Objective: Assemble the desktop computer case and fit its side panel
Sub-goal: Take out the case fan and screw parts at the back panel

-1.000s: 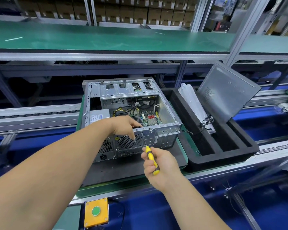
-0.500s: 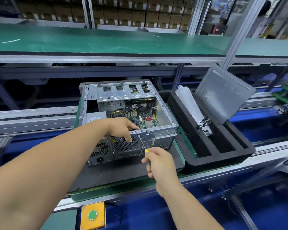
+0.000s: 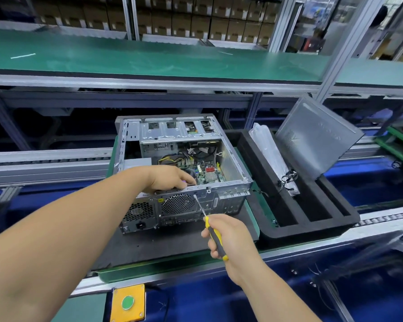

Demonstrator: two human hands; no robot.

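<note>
An open desktop computer case (image 3: 233,159) lies on its side on a dark mat, its rear panel facing me and the motherboard showing inside. My left hand (image 3: 170,178) rests on the case's near top edge, fingers curled over the rim by the fan grille. My right hand (image 3: 228,235) grips a yellow-and-black screwdriver (image 3: 215,235). The screwdriver's tip touches a screw on the rear panel just right of the fan grille. The grey side panel (image 3: 316,138) leans upright in a black foam tray (image 3: 312,217) to the right of the case.
A clear plastic bag (image 3: 270,154) and a coiled black cable (image 3: 289,177) lie in the foam tray. The green pallet (image 3: 172,263) sits on a conveyor line. A yellow box with a green button (image 3: 128,302) is at the near edge. A green shelf (image 3: 149,59) runs overhead.
My left hand moved from the rear panel up onto the case's top edge. My right hand drew back slightly, and the screwdriver tip now meets the screw by the fan grille.
</note>
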